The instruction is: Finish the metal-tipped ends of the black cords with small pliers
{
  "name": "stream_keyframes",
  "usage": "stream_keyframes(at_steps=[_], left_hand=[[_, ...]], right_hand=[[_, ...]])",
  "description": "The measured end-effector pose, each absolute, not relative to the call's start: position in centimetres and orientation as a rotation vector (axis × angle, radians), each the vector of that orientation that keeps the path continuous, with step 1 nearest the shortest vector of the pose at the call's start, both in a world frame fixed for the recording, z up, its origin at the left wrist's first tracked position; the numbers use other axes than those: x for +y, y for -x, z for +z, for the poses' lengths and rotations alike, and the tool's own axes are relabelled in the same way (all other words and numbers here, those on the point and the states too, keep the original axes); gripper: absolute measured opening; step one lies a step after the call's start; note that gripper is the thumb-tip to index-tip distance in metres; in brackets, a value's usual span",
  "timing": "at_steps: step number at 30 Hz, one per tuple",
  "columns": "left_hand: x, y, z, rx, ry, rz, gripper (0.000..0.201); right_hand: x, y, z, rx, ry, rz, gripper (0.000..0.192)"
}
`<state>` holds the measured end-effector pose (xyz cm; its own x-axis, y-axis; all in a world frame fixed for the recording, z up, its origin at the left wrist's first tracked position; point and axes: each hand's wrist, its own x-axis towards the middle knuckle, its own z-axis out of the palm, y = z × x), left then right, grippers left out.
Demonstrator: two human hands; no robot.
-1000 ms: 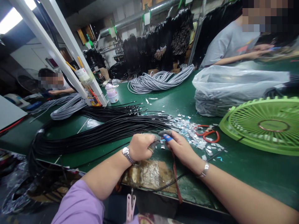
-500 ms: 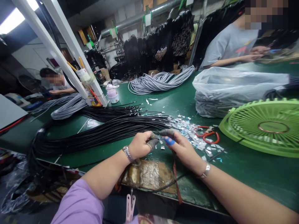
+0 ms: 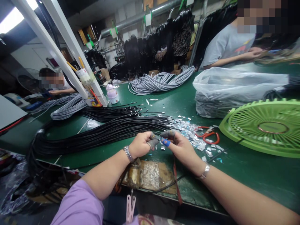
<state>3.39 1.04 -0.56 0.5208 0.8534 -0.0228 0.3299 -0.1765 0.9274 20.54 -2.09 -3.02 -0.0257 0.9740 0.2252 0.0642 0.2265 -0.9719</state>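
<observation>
The left hand (image 3: 140, 145) and right hand (image 3: 181, 148) have drawn closer since a second ago, fingertips now pinching one black cable end (image 3: 158, 137) together, at 3 o'clock of the black cable bundle (image 3: 105, 131), foil scraps (image 3: 194, 137) beyond at 2 o'clock

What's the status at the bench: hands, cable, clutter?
Left hand and right hand pinch one black cable end together. Foil scraps and red-handled cutters beside the right hand.
</observation>
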Motion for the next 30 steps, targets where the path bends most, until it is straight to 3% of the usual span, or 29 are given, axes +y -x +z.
stream_keyframes(at_steps=[8,13,17,22,30], left_hand=[[2.0,-2.8,-0.4,0.776,-1.458,0.265,0.051],[2.0,-2.5,0.0,0.748,-1.526,0.237,0.05],[1.6,-2.5,0.1,0.797,-1.99,0.378,0.039],[1.4,-2.5,-0.2,0.965,-2.405,0.521,0.024],[1.2,-2.5,-0.4,1.086,-2.64,0.55,0.019]], right_hand=[[-2.3,-20.6,-2.7,-1.319,0.996,1.102,0.027],[-2.4,-20.4,-2.1,-1.142,0.984,1.393,0.034],[-2.3,-20.4,-2.0,-1.029,1.011,1.571,0.035],[-2.0,-20.8,-2.0,-1.099,1.032,1.477,0.029],[-2.1,-21.5,-2.2,-1.376,1.108,1.069,0.042]])
